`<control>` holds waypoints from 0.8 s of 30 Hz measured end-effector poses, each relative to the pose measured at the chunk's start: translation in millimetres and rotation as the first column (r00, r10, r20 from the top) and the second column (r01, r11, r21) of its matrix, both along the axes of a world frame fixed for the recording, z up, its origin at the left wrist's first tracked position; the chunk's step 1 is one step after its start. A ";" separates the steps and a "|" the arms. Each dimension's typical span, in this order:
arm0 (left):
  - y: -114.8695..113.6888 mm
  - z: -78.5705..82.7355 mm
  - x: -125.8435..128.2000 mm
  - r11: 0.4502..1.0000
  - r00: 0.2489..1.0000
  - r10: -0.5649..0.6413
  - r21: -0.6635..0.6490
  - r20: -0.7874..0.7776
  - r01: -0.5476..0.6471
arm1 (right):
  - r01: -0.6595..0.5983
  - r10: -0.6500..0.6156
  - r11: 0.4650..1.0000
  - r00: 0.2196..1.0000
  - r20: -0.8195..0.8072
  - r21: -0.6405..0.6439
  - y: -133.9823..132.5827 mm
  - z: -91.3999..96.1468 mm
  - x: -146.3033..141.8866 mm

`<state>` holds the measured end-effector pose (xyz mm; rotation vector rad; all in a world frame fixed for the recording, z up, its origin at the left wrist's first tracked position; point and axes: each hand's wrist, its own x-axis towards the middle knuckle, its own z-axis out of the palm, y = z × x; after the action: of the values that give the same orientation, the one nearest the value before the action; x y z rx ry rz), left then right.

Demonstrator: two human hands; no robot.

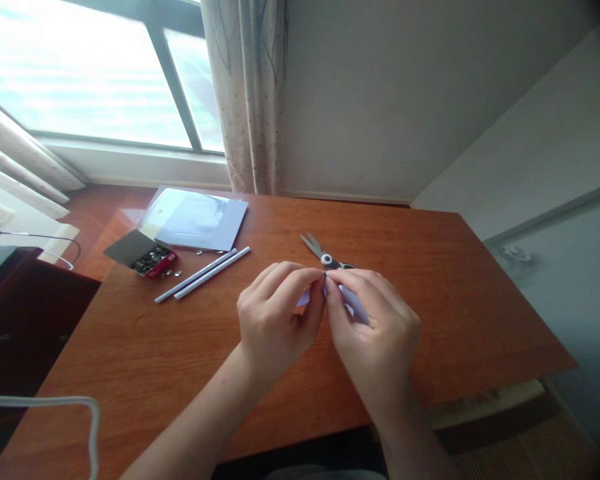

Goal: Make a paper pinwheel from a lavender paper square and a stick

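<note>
Above the middle of the table, my left hand [280, 310] and my right hand [373, 327] meet fingertip to fingertip. Both are pinched on a small piece of pale lilac paper [356, 307], mostly covered by my fingers. A tiny dark spot shows where the fingertips come together; I cannot make out what it is. Just beyond my hands lie scissors [325, 257] with their blades slightly apart, their handles partly hidden behind my right hand.
Left of my hands, two rolled paper sticks [213, 273] lie side by side. An opened box of thumbtacks [155, 259] stands near them, with several tacks loose on the wooden table [470, 287]. Pale sheets in a clear sleeve [195, 219] lie at the back; a white cable [93, 427] crosses the lower left.
</note>
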<state>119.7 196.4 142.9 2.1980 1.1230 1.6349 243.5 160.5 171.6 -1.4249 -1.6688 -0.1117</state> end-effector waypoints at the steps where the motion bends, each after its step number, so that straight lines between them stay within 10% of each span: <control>1: 0.2 0.2 0.0 1.000 1.000 0.004 0.004 -0.003 -0.004 | -0.007 0.007 1.000 1.000 0.000 0.005 -0.1 0.2 -0.3; 24: 2.3 2.0 -0.2 0.996 0.995 -0.063 -0.053 0.075 0.067 | -0.119 0.117 0.992 0.992 -0.041 -0.052 -4.5 6.0 1.3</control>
<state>119.5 198.6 144.8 2.0991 1.0535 1.6237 244.8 156.1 177.6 -1.3566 -1.7320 0.0274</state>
